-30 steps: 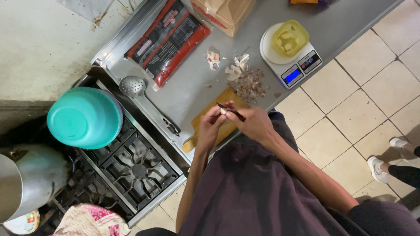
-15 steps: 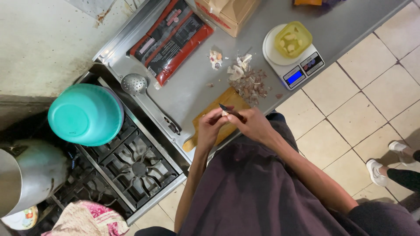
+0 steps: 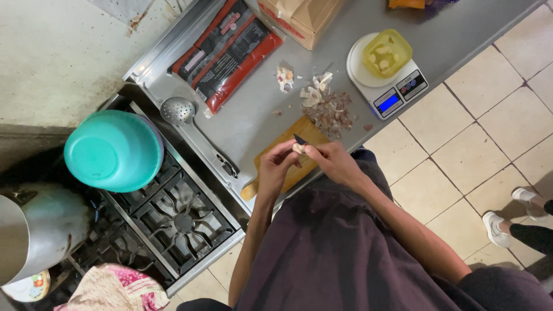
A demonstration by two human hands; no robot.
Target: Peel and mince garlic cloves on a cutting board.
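A long grey stainless-steel counter (image 3: pixel 253 115) is running diagonally across the view, and a black gas stove with cast-iron grates (image 3: pixel 173 222) is sitting just beside it on the left. A dull metal stockpot (image 3: pixel 29 239) is standing at the stove's far left edge, with an upturned turquoise plastic bowl (image 3: pixel 112 151) resting on the burners near it. On the counter, two flat red-and-black plastic packets (image 3: pixel 227 52) are lying beside a brown cardboard box (image 3: pixel 299 17), and a white kitchen scale with a blue display (image 3: pixel 387 86) is carrying a small yellow-green tub of peeled cloves (image 3: pixel 387 53). A steel perforated skimmer ladle (image 3: pixel 193 129) is lying along the counter's near edge. A wooden cutting board (image 3: pixel 282 155) is sitting under the hands, with a heap of purplish-white garlic skins (image 3: pixel 329 109) touching its far end. The left hand (image 3: pixel 275 168) is pinching a pale garlic clove (image 3: pixel 298 148) above the board, while the right hand (image 3: pixel 334 161) is gripping a small dark-bladed paring knife (image 3: pixel 300 140), its tip resting against the clove.
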